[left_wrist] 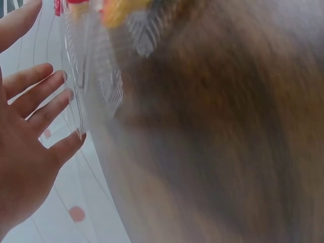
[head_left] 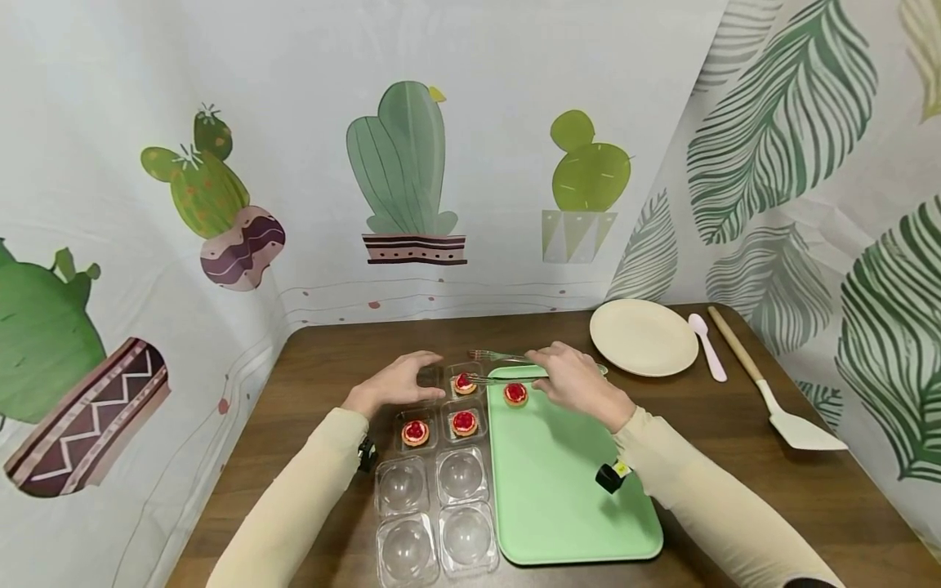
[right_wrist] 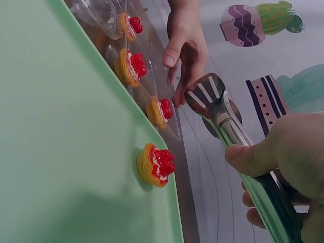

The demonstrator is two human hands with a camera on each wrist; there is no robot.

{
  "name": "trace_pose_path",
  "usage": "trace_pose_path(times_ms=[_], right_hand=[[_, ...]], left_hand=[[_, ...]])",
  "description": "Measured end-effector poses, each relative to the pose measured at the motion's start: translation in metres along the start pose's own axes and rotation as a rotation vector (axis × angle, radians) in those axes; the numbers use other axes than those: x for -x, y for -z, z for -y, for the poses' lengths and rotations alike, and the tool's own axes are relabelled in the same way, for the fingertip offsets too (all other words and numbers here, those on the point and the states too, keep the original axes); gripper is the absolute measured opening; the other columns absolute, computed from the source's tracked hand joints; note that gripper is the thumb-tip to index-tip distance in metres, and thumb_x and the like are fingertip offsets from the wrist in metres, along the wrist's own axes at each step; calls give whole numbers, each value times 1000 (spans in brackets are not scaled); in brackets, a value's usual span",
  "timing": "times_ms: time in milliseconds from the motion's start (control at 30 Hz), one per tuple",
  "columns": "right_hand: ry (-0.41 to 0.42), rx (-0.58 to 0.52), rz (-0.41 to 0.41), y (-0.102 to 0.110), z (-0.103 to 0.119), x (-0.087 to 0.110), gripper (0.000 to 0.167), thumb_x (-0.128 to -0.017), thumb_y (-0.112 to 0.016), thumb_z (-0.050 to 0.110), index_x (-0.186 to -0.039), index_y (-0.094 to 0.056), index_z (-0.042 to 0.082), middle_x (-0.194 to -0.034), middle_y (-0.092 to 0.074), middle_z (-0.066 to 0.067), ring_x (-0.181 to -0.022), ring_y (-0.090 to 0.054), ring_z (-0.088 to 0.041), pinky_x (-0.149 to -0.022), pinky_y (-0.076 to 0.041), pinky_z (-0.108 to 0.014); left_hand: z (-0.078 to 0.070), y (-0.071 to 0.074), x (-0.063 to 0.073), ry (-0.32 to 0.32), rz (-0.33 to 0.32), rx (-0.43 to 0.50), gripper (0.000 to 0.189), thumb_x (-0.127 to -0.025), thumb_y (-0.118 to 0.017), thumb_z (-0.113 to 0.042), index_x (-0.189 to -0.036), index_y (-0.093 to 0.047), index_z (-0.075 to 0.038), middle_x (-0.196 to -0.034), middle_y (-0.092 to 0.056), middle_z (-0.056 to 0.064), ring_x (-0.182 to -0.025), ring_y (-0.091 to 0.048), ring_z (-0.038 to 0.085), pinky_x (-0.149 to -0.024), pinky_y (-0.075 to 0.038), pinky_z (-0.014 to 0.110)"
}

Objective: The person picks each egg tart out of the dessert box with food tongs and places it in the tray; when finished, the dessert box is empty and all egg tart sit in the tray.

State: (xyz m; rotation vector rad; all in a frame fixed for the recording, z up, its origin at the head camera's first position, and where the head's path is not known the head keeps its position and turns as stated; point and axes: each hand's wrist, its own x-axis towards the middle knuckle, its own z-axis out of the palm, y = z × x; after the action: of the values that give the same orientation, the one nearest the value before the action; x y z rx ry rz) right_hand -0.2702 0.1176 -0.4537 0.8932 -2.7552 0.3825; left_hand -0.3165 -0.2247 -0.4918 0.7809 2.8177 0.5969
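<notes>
My right hand (head_left: 577,380) grips metal serving tongs (right_wrist: 228,119) with slotted ends, spread apart above the far left of the green tray (head_left: 566,482). Just below them a tart (head_left: 515,394) with red topping sits on the tray. My left hand (head_left: 397,382), its fingers extended, is at the far end of a clear plastic container (left_wrist: 83,76), fingertips right at its edge. Three more tarts lie in cups there: one far right (head_left: 465,384) under a tong tip, another nearer (head_left: 465,422), and one to the left (head_left: 415,433). My left hand partly hides the far left cup.
Toward me, the clear domed lid (head_left: 403,487) lies folded out beside the tray. Beyond the tray's far right corner is a cream plate (head_left: 644,337). A pale pink spoon (head_left: 708,349) and a wooden-handled spatula (head_left: 772,392) lie right of it.
</notes>
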Motion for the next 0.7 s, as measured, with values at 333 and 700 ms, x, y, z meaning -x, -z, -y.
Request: trace_pose_path(times_ms=[333, 700], right_hand=[[9, 44, 68, -5, 9, -14, 48, -84, -76, 23, -128, -63, 11, -124, -67, -9, -117, -59, -35, -80, -56, -52], [4, 57, 94, -10, 12, -20, 48, -84, -75, 23, -128, -64, 11, -124, -67, -9, -114, -60, -31, -76, -57, -49]], left_hand=[[-7, -6, -7, 10, 11, -43, 77, -81, -74, -48, -142, -49, -8, -145, -50, 11, -136, -44, 28, -114, -35, 45], [-9, -9, -10, 11, 19, -52, 81, -80, -73, -54, -142, -48, -9, -147, -48, 10, -137, -43, 27, -114, -34, 44]])
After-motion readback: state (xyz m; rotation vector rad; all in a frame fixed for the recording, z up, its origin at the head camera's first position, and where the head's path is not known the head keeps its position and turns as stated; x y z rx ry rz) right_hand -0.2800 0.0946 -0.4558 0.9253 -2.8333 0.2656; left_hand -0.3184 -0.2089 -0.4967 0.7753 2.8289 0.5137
